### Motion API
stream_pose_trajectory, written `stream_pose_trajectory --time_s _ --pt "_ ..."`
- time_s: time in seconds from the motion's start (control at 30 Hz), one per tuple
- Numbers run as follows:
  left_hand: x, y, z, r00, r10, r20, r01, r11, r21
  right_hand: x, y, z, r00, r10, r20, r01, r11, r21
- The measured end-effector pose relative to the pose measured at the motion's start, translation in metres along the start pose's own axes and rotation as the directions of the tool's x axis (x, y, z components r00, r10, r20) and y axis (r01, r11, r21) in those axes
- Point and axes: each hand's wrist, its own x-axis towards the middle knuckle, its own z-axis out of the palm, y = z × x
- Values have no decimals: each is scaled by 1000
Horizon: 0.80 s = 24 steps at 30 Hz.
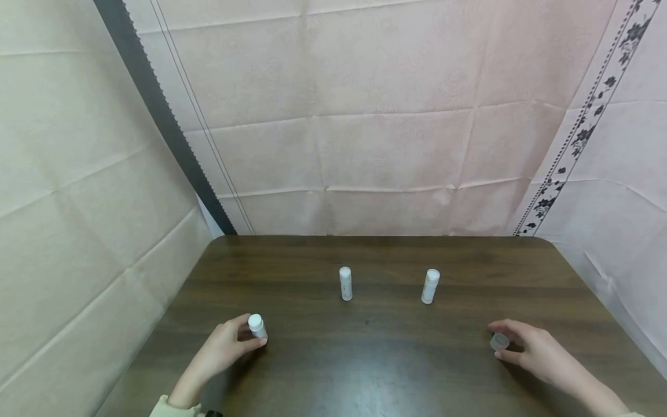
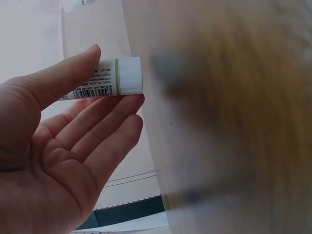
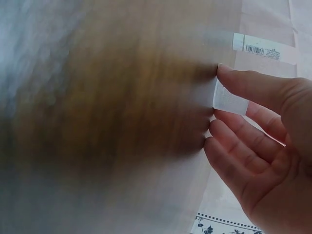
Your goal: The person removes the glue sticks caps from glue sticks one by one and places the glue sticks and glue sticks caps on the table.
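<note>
At the left of the table, my left hand (image 1: 224,343) pinches a small white lip balm tube (image 1: 257,326) between thumb and fingers, its white top facing up. In the left wrist view this tube (image 2: 129,76) shows a printed label with a barcode and a thin greenish line near its end. Toward the right side, my right hand (image 1: 531,347) holds a small translucent round cap (image 1: 499,341) between thumb and fingers. Fine ribs mark the cap's side (image 3: 229,101) in the right wrist view, where the fingertips are down at the table.
Two more white tubes stand upright toward the back of the dark wooden table (image 1: 385,353): one near the middle (image 1: 346,284), the other (image 1: 430,286) to its right. Pale creased cloth (image 1: 385,145) hangs behind the table and along both sides.
</note>
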Motion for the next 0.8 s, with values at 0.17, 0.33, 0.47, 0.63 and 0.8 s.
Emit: stream_pose_trajectory --time_s 0.17,0.33,0.47,0.63,0.8 --pt "-1 -2 -1 1000 -1 1 1 1000 3 1 0 -1 1000 6 6 -6 1000 -4" --pt "-2 -4 -1 1000 -17 11 17 1000 -8 1 1 -2 999 18 41 -18 1000 -2" --pt "-2 -6 -2 998 -40 40 42 998 -38 0 1 -2 999 21 42 -21 1000 -8" --pt "-3 -7 -3 996 -58 70 63 996 -60 0 1 -1 1000 18 22 -17 1000 -22" --pt "-5 -8 -3 995 -64 76 69 995 -66 -2 3 0 1000 -14 -6 14 1000 -15"
